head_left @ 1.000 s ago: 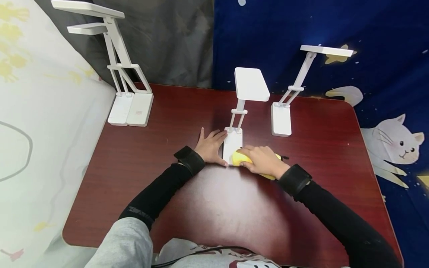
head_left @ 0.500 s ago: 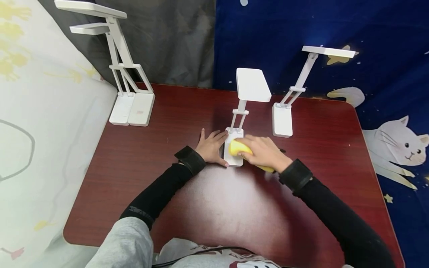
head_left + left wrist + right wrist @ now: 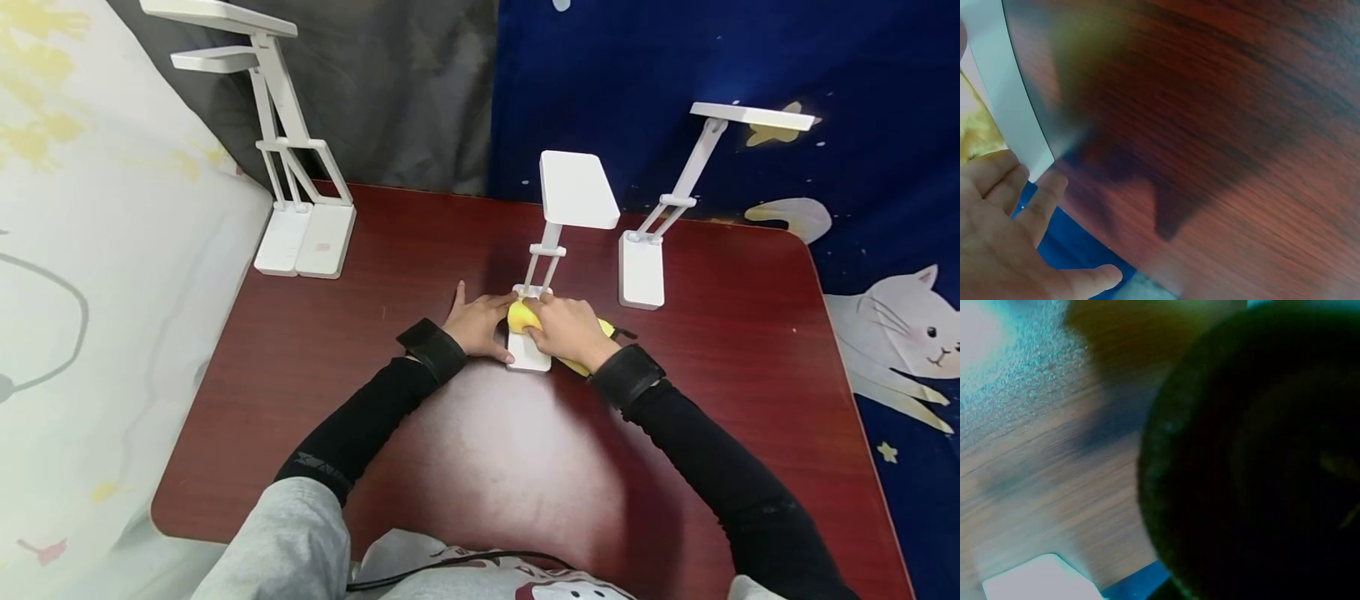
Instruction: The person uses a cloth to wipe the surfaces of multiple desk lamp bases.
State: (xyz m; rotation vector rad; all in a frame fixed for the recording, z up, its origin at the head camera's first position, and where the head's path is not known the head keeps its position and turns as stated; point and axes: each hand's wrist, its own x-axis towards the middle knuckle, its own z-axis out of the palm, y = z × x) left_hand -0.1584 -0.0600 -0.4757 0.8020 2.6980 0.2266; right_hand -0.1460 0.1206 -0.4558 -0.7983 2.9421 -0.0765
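Moving the yellow cloth [image 3: 522,317] along the base of the middle lamp [image 3: 579,190], nearer its stem than a second ago. Keeping that lamp standing on the red-brown table [image 3: 750,342], two white lamps [image 3: 326,240] to its left, another lamp [image 3: 641,271] to its right. Touching its base's left edge with the left hand [image 3: 480,327] (fingers straight, thumb apart). Clamping the right hand [image 3: 573,330] round the cloth, over the base.

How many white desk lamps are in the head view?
4: the outer left lamp and inner left lamp, side by side far left on the table; the middle lamp, beside the left hand; and the right lamp, farther right. None looks hidden.
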